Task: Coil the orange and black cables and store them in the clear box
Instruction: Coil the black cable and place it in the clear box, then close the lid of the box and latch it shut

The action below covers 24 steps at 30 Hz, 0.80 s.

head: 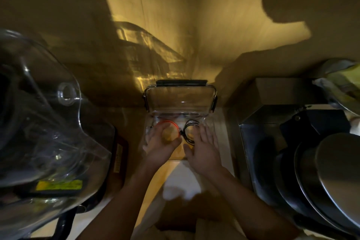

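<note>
Progress: both cables look coiled and lie inside the clear box (180, 103); judged near the end, with settling the coils and shutting the lid left to do.
Clear box: stands on the tabletop (222, 142) just ahead of both hands, its lid (180, 96) raised and leaning away from the person, a dark latch strip along the lid's far edge.
Orange cable (169, 122): one round coil in the left part of the box, its far arc showing beyond the left fingers, its near arc hidden under them.
Black cable (190, 128): a looser coil in the right part of the box, between the two hands, touching or nearly touching the orange coil; which one, the blur does not allow.
Left hand (162, 145): its grip curls round the orange coil, thumb on the inner side; holding or pressing it down.
Right hand (204, 149): flat, fingers spread, nothing in its grip; it lies over the box's right near corner, just beside the black coil.
Other box contents: pale shapes at the far wall, too blurred to name.
Left of the hands: a large clear plastic vessel (39, 122), well apart.
Right of the hands: stacked metal pans (327, 177) by a dark appliance (282, 122).
</note>
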Tool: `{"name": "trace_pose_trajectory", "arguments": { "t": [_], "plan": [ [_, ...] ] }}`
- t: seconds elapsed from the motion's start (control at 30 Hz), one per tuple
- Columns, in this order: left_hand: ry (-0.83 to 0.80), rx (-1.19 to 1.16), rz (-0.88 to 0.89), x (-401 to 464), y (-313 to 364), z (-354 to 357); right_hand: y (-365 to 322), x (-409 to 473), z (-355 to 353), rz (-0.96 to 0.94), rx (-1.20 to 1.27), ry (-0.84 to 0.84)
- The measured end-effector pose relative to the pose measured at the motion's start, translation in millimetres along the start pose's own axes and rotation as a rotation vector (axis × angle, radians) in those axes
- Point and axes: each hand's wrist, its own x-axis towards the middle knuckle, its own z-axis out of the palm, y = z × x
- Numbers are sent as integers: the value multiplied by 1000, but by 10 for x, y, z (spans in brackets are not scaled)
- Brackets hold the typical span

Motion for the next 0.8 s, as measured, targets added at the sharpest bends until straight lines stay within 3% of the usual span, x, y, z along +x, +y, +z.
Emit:
{"name": "trace_pose_trajectory", "arguments": {
  "t": [0.3,0.57,0.8],
  "plan": [
    [21,-514,-12,-56,12,-333,-24,53,-233,-24,44,59],
    [80,-675,-157,253,95,-459,34,354,-453,44,118,106],
    [135,-689,-145,525,244,-500,172,691,-478,190,280,192]
  ]
}}
